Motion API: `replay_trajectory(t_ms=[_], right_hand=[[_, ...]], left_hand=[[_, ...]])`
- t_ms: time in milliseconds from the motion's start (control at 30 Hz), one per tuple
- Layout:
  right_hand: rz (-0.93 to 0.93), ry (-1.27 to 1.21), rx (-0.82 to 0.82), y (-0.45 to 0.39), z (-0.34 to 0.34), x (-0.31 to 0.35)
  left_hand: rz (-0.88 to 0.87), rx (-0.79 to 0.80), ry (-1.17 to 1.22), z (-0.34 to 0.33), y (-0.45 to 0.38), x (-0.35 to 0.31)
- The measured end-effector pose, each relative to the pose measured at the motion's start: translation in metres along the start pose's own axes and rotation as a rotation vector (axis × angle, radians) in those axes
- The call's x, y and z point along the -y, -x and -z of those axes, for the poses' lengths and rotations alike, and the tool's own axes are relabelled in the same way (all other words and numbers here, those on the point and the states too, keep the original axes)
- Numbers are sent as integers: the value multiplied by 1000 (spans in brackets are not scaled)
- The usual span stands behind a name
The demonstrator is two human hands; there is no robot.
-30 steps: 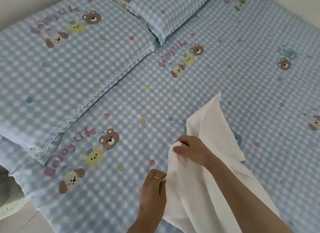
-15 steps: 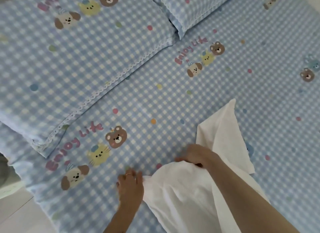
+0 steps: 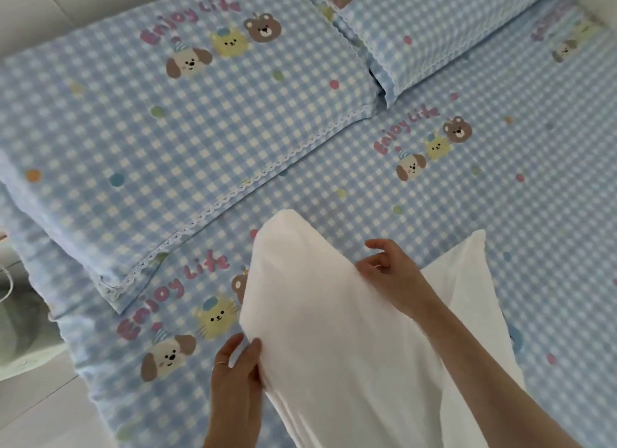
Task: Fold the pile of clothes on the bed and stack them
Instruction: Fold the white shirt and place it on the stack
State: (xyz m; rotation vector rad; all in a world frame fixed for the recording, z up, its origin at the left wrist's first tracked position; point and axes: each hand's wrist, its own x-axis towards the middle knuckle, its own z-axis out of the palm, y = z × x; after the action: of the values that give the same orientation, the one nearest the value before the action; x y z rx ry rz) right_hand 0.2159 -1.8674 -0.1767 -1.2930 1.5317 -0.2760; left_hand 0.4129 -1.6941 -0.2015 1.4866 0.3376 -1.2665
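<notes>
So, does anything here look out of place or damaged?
Nothing stands out. The white cloth is only mid-fold: the left hand pinches its near edge and the right hand holds its far side, lifting a bulge above the bed. The two pillows lie flat. No stain or tear shows.

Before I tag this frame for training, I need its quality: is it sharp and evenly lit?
Head view: soft, even daylight with no hard shadows; the white garment is nearly blown out, its folds faint; the checked bedsheet and left hand look slightly blurred; wide-angle bending curves the pillow edges.
</notes>
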Motion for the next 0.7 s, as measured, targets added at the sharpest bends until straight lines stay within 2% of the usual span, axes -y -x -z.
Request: replay_trajectory(t_ms=[67,167,300,433,567,700], right_hand=[[-111,132,30,-15,-16,-8],[-65,348,132,-32,-50,-15],[-61,287,27,-52,-73,-2],[-7,432,173,-64,-92,7],[-22,481,209,-61,-116,12],[18,487,236,-67,-122,12]], left_hand=[[25,33,33,-5,-17,-11],[-51,3,-57,-7,-41,-28],[-161,-65,-182,4,-59,-47],[-266,-251,-305,28,-76,-51],[-269,-276,-411,39,-90,-44],[-266,-299,-419,36,-94,-44]])
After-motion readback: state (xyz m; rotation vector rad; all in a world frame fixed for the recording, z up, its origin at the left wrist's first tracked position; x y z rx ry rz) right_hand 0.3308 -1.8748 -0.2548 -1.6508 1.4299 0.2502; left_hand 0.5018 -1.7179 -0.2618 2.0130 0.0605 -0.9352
